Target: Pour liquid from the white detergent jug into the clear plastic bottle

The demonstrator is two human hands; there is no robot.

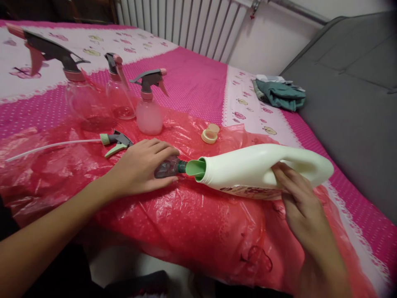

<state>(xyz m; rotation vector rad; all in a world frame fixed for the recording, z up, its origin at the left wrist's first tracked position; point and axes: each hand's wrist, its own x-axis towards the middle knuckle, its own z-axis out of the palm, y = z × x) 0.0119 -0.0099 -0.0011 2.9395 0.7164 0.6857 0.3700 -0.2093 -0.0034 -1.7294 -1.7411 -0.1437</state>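
Observation:
My left hand [149, 167] is wrapped round a small clear bottle [167, 167] with a green-ringed neck. In my right hand [297, 194] is the handle of a large pale detergent jug [245, 165], tipped nearly level. Its green pouring spout [196, 167] meets the small bottle's mouth; whether liquid is flowing I cannot tell. Beside my left hand lies a grey and green spray trigger head [119, 143] with a long white tube. A yellowish cap [210, 133] rests beyond the jug's mouth.
Three spray bottles with grey and pink triggers stand at the back left; the nearest, a cloudy spray bottle [149, 116], holds whitish liquid. Red plastic sheeting [192, 223] covers the bed's near edge. Folded clothes [279, 93] lie by the grey headboard [350, 78]. A radiator [182, 25] is behind.

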